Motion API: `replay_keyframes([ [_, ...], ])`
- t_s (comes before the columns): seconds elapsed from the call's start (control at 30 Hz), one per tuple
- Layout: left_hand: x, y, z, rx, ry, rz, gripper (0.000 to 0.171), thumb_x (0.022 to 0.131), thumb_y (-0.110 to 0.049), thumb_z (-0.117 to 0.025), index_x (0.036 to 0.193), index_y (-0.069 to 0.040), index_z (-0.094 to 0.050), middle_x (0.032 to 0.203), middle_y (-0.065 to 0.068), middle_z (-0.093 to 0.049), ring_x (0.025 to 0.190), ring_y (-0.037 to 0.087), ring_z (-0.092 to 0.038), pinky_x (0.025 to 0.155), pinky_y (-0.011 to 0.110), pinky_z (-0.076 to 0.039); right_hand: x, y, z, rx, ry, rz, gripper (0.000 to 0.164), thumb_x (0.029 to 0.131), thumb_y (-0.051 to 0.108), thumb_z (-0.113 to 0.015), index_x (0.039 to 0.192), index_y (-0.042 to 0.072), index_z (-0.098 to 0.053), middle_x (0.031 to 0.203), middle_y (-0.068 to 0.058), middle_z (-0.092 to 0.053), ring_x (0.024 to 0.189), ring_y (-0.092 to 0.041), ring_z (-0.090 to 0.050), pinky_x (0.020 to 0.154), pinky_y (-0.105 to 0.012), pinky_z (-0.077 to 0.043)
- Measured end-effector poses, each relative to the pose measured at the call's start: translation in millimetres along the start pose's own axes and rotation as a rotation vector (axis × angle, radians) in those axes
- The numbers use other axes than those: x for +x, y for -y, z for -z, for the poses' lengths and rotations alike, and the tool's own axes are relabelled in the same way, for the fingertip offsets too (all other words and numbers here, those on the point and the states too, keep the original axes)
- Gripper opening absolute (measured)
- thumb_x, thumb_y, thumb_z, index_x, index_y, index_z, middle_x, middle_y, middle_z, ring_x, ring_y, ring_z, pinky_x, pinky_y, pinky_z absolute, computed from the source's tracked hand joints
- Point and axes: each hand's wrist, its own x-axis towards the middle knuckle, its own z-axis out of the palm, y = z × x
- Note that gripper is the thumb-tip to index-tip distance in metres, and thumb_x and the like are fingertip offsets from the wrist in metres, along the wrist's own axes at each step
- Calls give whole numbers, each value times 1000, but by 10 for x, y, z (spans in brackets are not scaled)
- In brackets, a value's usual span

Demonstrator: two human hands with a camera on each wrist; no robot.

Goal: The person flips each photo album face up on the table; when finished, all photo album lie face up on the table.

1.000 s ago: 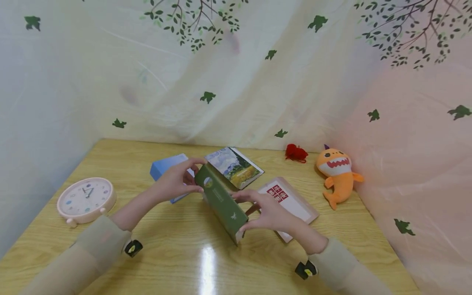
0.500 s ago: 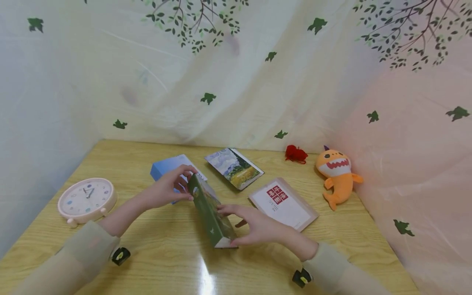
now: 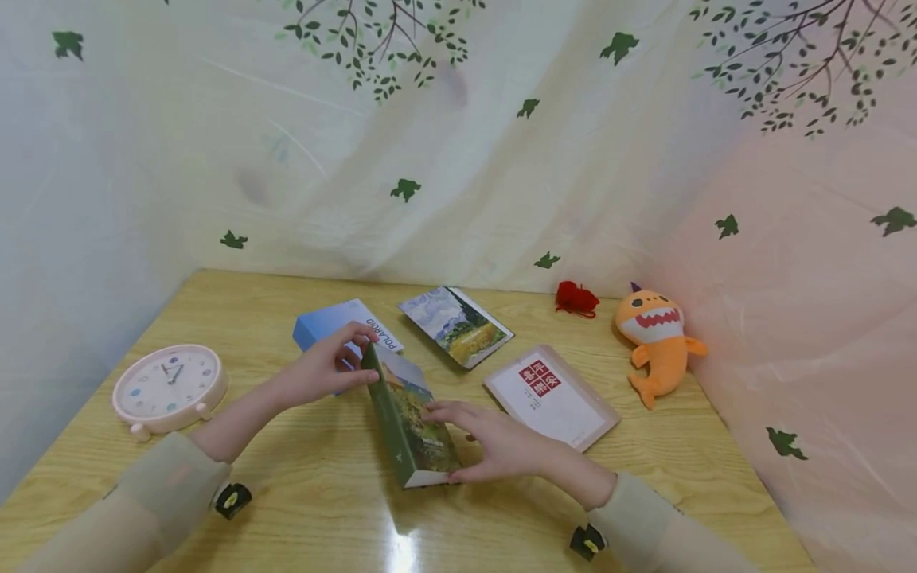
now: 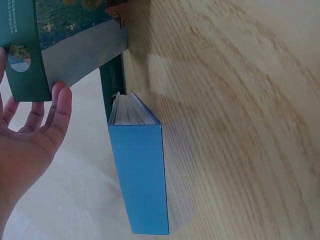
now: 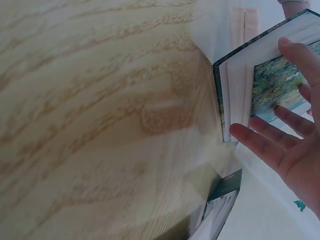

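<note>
The green book (image 3: 419, 430) is between both hands over the near middle of the counter (image 3: 308, 501), tilted, its plain green spine facing left and its painted cover facing up and to the right. White page edges show at its near end; whether its lower edge rests on the counter I cannot tell.

The left hand (image 3: 322, 370) pinches the book's far end, thumb on the spine side and fingers bent over the top edge. The right hand (image 3: 505, 446) is spread, with a wide gap between thumb and fingers; its fingertips lie over the cover, and the thumb is at the near right corner. How firmly it bears on the book I cannot tell.

Just beyond the left hand lies a blue book (image 3: 333, 322) lettered POLAROID, partly hidden by that hand. Farther off, past the green book's far end, a book with a landscape painting (image 3: 458, 326) lies flat. To the right, near the right hand, is a pale book with a red square of characters (image 3: 552, 398).

A round pink clock (image 3: 169, 386) lies at the left, dial up. At the far right are a red bundle (image 3: 575, 298) and an orange plush shark (image 3: 657, 338). Behind them hangs a pale cloth (image 3: 286, 159) printed with leaves and branches.
</note>
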Motion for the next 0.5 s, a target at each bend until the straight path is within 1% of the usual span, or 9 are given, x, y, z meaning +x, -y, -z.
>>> replay_keyframes([
  [0.1, 7, -8, -21, 29, -11, 12, 44, 85, -22, -71, 120, -13, -46, 104, 13, -54, 74, 18, -59, 67, 33, -54, -6, -11, -4, -43, 0, 3, 74, 81, 36, -73, 144, 26, -35, 152, -1, -32, 128, -20, -45, 89, -30, -51],
  [0.23, 7, 25, -53, 55, -12, 32, 44, 85, -29, -71, 117, -14, -47, 102, 11, -54, 71, 17, -59, 68, 32, -53, -8, -18, -11, -123, 3, 7, 76, 80, 39, -73, 144, 27, -35, 151, -1, -32, 129, -21, -45, 97, -35, -46],
  [0.3, -2, 56, -64, 58, -3, 41, 45, 84, -32, -71, 117, -14, -47, 103, 10, -54, 71, 17, -59, 68, 31, -52, -11, -30, -19, -154, 11, 4, 76, 80, 41, -73, 144, 28, -34, 151, -1, -32, 130, -22, -44, 98, -37, -46],
  [0.4, -33, 97, -79, 50, 31, 52, 44, 84, -35, -71, 117, -17, -48, 105, 9, -53, 72, 16, -59, 68, 29, -52, -24, -58, -22, -173, 25, 12, 75, 79, 41, -73, 144, 26, -36, 151, -1, -32, 132, -23, -42, 99, -38, -45],
  [0.5, -73, 143, -106, 1, 86, 49, 44, 84, -33, -71, 118, -16, -49, 111, 10, -54, 74, 18, -61, 67, 28, -52, -51, -102, -18, -208, 25, 37, 73, 79, 42, -73, 141, 23, -41, 150, -2, -35, 133, -23, -40, 101, -39, -43],
])
